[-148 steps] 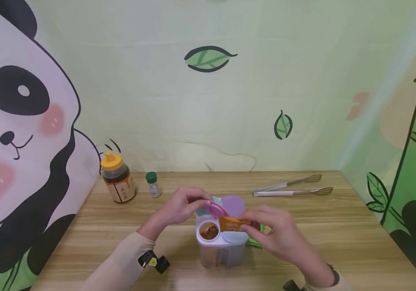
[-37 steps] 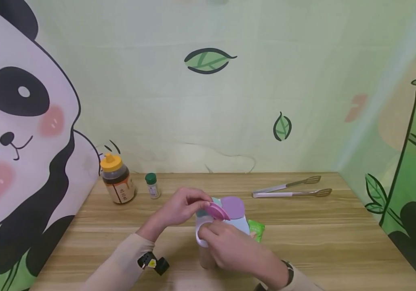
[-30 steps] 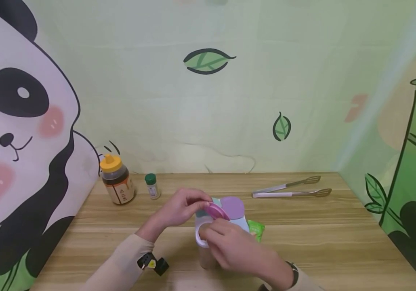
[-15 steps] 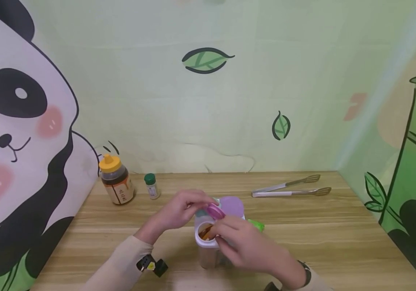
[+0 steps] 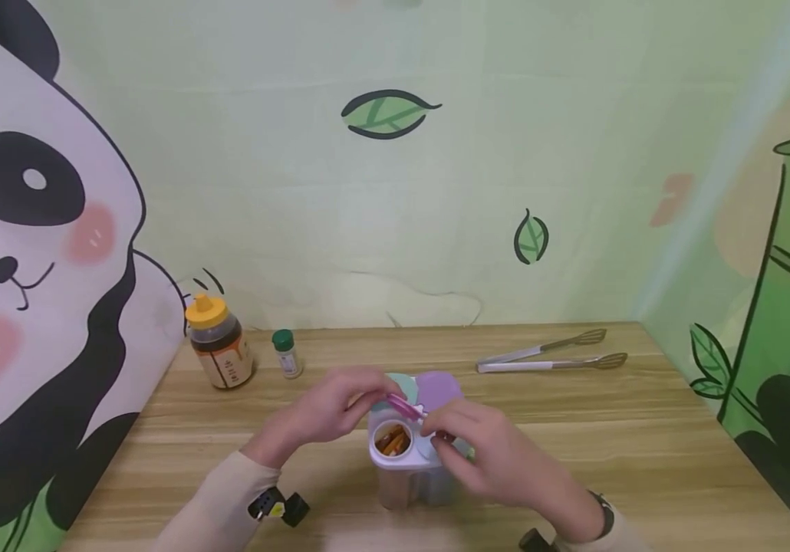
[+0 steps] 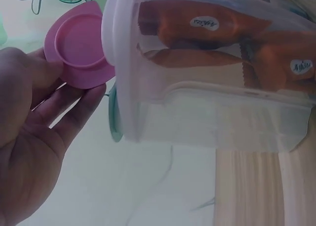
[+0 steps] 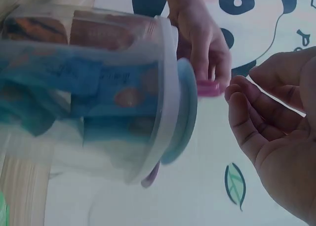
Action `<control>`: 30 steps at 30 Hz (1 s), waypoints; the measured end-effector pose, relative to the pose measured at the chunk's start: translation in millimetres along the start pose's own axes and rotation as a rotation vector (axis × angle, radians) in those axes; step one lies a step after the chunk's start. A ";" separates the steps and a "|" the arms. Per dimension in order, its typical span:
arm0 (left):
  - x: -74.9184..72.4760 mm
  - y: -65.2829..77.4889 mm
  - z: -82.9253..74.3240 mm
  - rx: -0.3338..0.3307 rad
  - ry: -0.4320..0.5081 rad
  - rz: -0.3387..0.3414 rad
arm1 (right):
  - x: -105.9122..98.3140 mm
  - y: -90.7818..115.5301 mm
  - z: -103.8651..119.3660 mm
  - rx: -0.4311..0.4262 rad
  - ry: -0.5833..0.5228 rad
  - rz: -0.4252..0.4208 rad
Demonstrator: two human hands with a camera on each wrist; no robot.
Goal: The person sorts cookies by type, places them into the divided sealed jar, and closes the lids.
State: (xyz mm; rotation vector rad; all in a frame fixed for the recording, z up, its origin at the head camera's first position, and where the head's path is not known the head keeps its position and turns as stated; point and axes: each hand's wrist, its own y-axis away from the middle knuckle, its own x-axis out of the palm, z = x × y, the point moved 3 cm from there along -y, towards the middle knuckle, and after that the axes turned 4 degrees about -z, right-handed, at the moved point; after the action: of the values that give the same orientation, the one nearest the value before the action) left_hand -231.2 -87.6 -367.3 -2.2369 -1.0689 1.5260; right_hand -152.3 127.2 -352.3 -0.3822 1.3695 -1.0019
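A clear storage container (image 5: 395, 487) with a white top stands on the table, its front-left round opening uncovered. Orange wrapped packets (image 5: 393, 441) show in that opening and through the wall in the left wrist view. My left hand (image 5: 336, 406) pinches the raised pink flip lid (image 6: 81, 40) between thumb and fingers. My right hand (image 5: 492, 452) hovers over the container's right side, close to the pink lid, fingers loosely bent with nothing between them. Blue packets (image 7: 116, 87) fill another compartment. Purple (image 5: 439, 391) and mint (image 5: 402, 387) lids are down at the back.
A honey bottle (image 5: 221, 345) with a yellow cap and a small green-capped shaker (image 5: 287, 355) stand at the back left. Metal tongs (image 5: 550, 356) with white handles lie at the back right. A green packet (image 7: 3, 211) is partly visible beside the container.
My right hand went down into the opening with an orange packet, then came out without it and moved right. The left hand kept hold of the pink lid.
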 end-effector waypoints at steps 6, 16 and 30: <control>-5.7 2.9 -5.1 0.042 -0.006 0.045 | -7.4 6.1 -11.9 0.082 -0.006 -0.007; -4.1 9.2 -9.3 0.080 -0.007 0.082 | -14.7 15.2 -29.5 0.251 -0.039 -0.022; 4.8 18.0 -20.5 0.106 -0.135 0.090 | -21.2 34.9 -67.6 0.568 -0.005 -0.001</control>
State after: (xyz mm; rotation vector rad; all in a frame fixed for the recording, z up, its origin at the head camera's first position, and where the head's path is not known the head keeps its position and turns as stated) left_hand -204.4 -92.8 -371.9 -2.1648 -0.9095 1.7493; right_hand -199.7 184.0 -379.9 0.0409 1.0211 -1.3330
